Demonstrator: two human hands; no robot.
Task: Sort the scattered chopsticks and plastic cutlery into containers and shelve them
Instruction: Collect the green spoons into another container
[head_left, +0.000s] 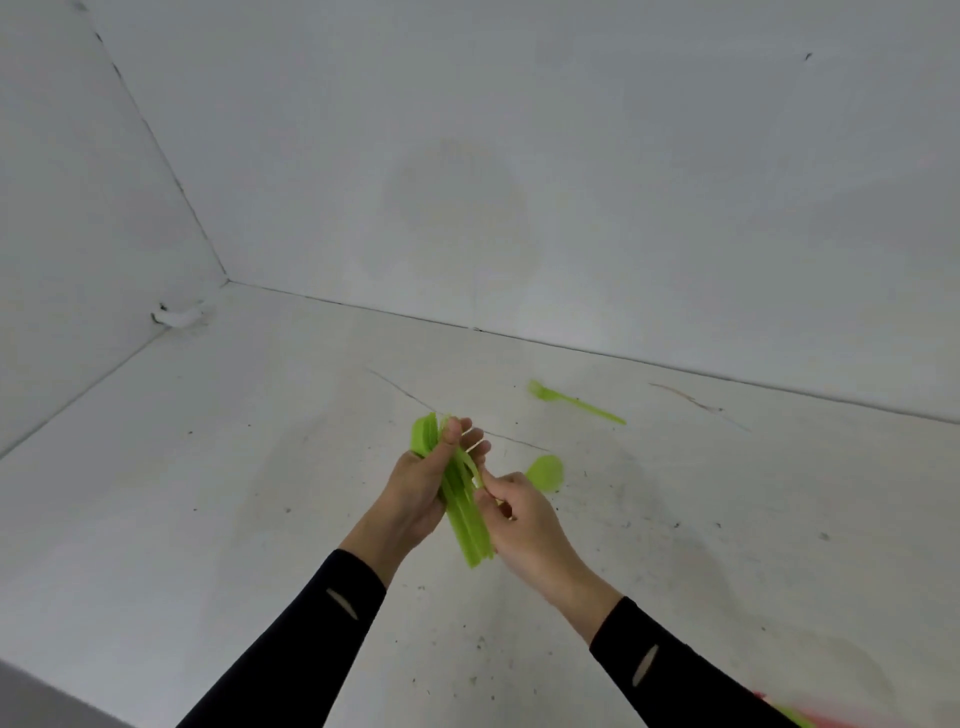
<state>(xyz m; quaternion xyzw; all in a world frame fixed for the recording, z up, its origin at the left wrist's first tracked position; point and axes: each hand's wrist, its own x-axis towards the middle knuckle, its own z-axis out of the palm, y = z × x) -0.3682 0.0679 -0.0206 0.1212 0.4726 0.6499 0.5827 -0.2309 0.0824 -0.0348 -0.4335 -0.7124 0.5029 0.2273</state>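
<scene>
Both hands meet above the middle of the white tabletop (234, 467), arms in black sleeves (311, 639) coming in from the near edge; left hand (415, 493) grasps a bundle of green cutlery (466, 530), thumb on the near face, fingers wrapped round the far side with the tips showing past the top; the bundle runs lengthwise away from the person, heads fanned above the left thumb, handles sticking out below the palm toward the wrists.

Right hand (524, 525) sits just to the right of the bundle, touching it; fingers curled, thumb and forefinger pinching a piece at the bundle's right edge; which piece, cannot tell.

Green spoon (546, 472): only the bowl shows, just beyond the right knuckles; handle hidden behind the hand; held or lying on the tabletop, cannot tell.

Green fork (574, 401) lies flat on the tabletop, farther off and to the right of both hands, well apart from them, tines pointing left, near the back wall (571, 182).

Tabletop scuffed, dark specks, thin scratch lines; small white scrap (179, 316) at the foot of the left wall by the corner; blurred red and green shapes (795, 716) at the bottom right edge, too smeared to identify.
</scene>
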